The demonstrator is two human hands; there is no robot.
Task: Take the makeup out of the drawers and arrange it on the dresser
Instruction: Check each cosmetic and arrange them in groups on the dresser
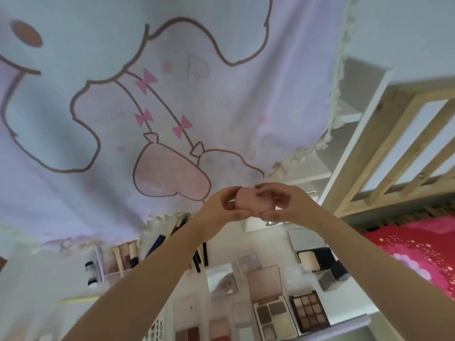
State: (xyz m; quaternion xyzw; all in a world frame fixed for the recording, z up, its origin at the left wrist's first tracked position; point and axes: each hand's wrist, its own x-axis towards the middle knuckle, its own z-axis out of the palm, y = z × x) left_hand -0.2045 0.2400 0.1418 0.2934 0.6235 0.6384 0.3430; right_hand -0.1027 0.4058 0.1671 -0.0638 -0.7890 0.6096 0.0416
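Cartoon curtain (147, 107) behind; left hand (221, 205), right hand (278, 203) pinch pink sponge (248, 201).

palettes (290, 313) on dresser (354, 301), brushes (125, 259) left, compact (311, 260) behind

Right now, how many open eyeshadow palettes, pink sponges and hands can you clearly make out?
Open eyeshadow palettes: 2, a four-pan palette and a nine-pan palette
Pink sponge: 1
Hands: 2, left hand and right hand, both pinching the sponge
Total: 5
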